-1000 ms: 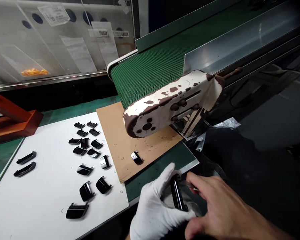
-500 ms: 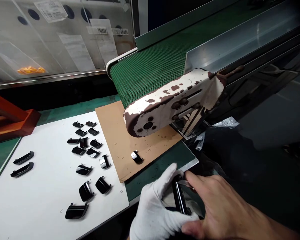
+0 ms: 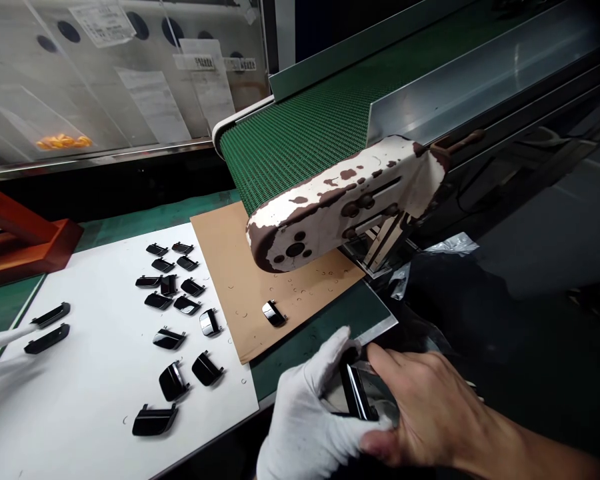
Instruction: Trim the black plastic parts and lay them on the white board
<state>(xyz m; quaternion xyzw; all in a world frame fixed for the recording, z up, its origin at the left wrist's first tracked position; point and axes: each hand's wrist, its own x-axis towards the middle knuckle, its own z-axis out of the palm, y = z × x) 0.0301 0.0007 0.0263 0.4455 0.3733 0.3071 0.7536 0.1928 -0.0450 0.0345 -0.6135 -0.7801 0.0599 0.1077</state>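
In my white-gloved left hand (image 3: pixel 310 413) is a glossy black plastic part (image 3: pixel 356 387), gripped between thumb and fingers at the lower middle of the view. My bare right hand (image 3: pixel 420 407) curls in from the right against the same part. A thin, greyish blade-like tool (image 3: pixel 364 367) shows by its upper fingertip; the rest of it is hidden by the fingers. Nearest to my hands, one loose black part (image 3: pixel 274 313) lies on the brown cardboard (image 3: pixel 225 267). Several similar parts (image 3: pixel 173 381) are spread over the white sheet (image 3: pixel 90 380).
Another person's white-gloved fingers (image 3: pixel 3 357) reach in from the left edge beside two longer black parts (image 3: pixel 47 339). A green conveyor belt (image 3: pixel 290 147) with a chipped white end bracket (image 3: pixel 325 207) overhangs the cardboard. An orange metal stand (image 3: pixel 35 247) is at far left. Small curled shavings dot the cardboard.
Another person's gloved fingers have come in at the left edge, towards the two longer parts. My hands have shifted slightly left, still holding the black part.
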